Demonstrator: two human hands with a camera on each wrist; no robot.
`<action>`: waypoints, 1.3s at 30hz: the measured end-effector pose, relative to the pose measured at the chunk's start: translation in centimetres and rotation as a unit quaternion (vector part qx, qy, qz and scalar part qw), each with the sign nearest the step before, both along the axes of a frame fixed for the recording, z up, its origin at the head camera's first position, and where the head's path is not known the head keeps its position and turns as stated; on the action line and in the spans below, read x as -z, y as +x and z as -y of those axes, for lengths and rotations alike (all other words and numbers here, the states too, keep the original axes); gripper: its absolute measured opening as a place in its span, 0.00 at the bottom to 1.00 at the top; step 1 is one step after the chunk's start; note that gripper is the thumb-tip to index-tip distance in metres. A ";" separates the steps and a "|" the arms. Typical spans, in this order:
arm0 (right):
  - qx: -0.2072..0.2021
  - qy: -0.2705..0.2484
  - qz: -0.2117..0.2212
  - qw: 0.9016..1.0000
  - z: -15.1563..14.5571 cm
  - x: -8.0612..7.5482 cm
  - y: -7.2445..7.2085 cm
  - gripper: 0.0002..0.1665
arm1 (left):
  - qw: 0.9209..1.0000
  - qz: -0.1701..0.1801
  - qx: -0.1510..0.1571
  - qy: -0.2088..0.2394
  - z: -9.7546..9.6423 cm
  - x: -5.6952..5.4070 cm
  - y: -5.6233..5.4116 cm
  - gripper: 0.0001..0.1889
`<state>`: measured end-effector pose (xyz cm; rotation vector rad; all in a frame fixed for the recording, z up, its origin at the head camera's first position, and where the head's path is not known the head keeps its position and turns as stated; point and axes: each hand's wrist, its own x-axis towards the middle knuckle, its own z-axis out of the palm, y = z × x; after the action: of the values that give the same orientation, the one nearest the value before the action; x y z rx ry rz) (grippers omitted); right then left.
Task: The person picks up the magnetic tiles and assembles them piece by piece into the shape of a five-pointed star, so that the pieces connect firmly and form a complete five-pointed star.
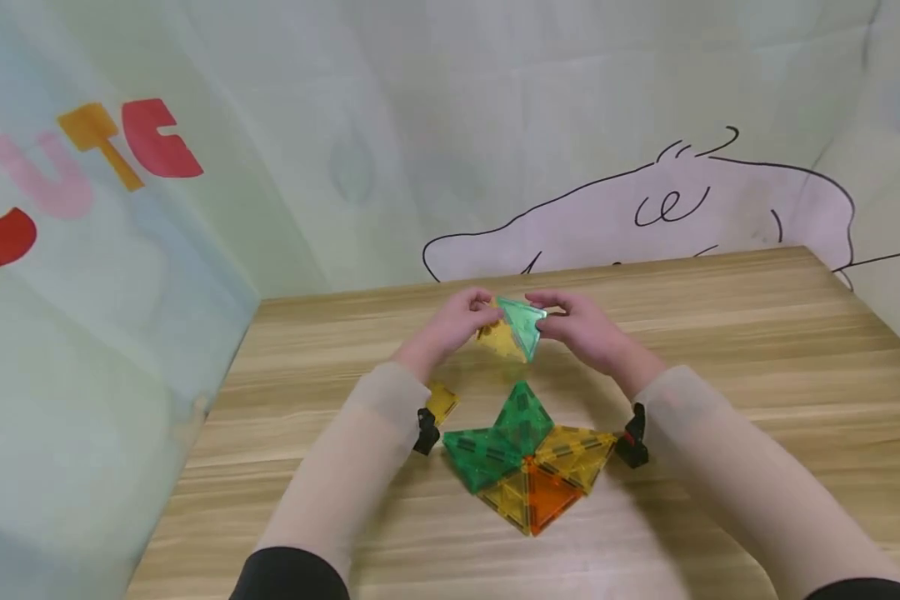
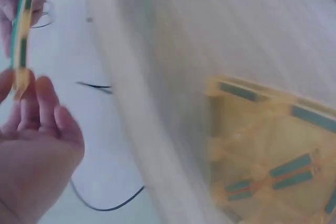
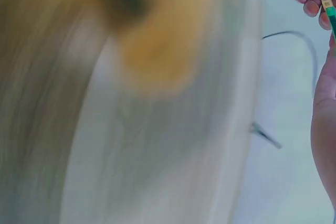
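Above the table, my left hand (image 1: 457, 323) pinches a translucent yellow magnetic tile (image 1: 501, 340) by its edge. Facing it, my right hand (image 1: 581, 329) grips a pale green triangular magnetic tile (image 1: 523, 323), which overlaps or meets the yellow one. Seen edge-on in the left wrist view, the two lie close together; whether they are joined I cannot tell. Nearer to me lies a partial star of magnetic tiles, with green tiles (image 1: 522, 421) at the top and left, yellow tiles (image 1: 576, 452) at the right and bottom, and an orange tile (image 1: 550, 500) at the front.
Another yellow tile (image 1: 441, 402) lies beside my left sleeve, partly covered by it. The wooden table (image 1: 757, 350) ends at a printed cloth backdrop (image 1: 390, 150) at the back and left. Black wrist cameras (image 1: 633, 442) hang close to the tile star.
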<state>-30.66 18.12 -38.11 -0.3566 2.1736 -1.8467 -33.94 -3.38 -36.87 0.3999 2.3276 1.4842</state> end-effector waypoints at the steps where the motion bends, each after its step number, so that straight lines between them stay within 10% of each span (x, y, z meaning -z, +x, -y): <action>1: -0.006 -0.006 0.000 1.000 0.1 -0.3 0.2 0.29 | 1.000 0.008 0.001 0.013 0.2 -0.3 0.2 0.17; 14: -0.108 -0.035 0.000 0.994 1.0 -1.9 3.2 0.24 | 0.991 0.082 0.069 0.082 2.7 -1.8 6.0 0.14; 21: -0.100 -0.003 -0.008 0.995 2.0 -2.3 4.8 0.23 | 0.988 0.082 0.102 0.081 2.6 -1.7 8.7 0.16; 39: -0.041 -0.043 0.026 0.998 0.7 -1.1 10.3 0.34 | 0.964 0.101 -0.050 0.240 3.1 -0.9 12.1 0.17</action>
<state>-20.35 17.38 -36.98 -0.4033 2.0193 -1.8879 -21.79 -6.44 -36.01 0.2371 1.8406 2.0359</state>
